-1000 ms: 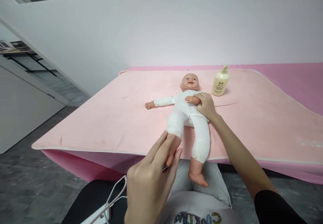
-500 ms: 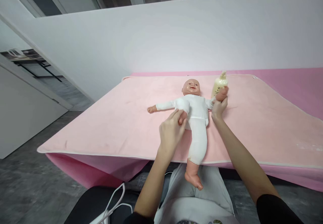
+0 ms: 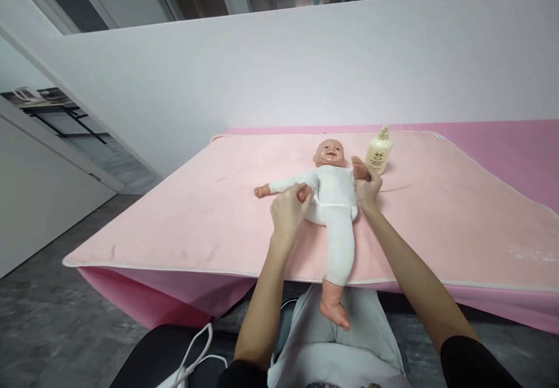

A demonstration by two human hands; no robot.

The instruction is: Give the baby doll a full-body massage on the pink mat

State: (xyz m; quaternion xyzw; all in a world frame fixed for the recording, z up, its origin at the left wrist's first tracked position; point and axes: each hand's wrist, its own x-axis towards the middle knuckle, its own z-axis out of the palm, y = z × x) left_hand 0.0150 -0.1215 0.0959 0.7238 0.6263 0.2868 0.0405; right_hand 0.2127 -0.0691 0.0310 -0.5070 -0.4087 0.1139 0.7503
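A baby doll [image 3: 336,187] in a white cloth suit lies on its back on the pink blanket [image 3: 196,219], its head towards the wall. My left hand [image 3: 286,212] is closed round the foot of the doll's bent leg, beside its hip. The doll's other leg [image 3: 340,248] is stretched out, and its foot hangs past the table edge. Closed on the doll's forearm near the wrist, my right hand [image 3: 369,191] keeps the doll's hand [image 3: 360,168] raised next to its shoulder. The doll's free arm [image 3: 282,185] lies straight out to the left.
A pale yellow pump bottle [image 3: 379,152] stands upright just beyond my right hand. The white wall [image 3: 279,73] borders the table's far side. A black seat [image 3: 161,356] with a white cable [image 3: 196,353] is at the lower left.
My right hand has drawn the doll's hand leftward, from in front of the bottle to near its shoulder. My left hand has shifted slightly up and left with the foot.
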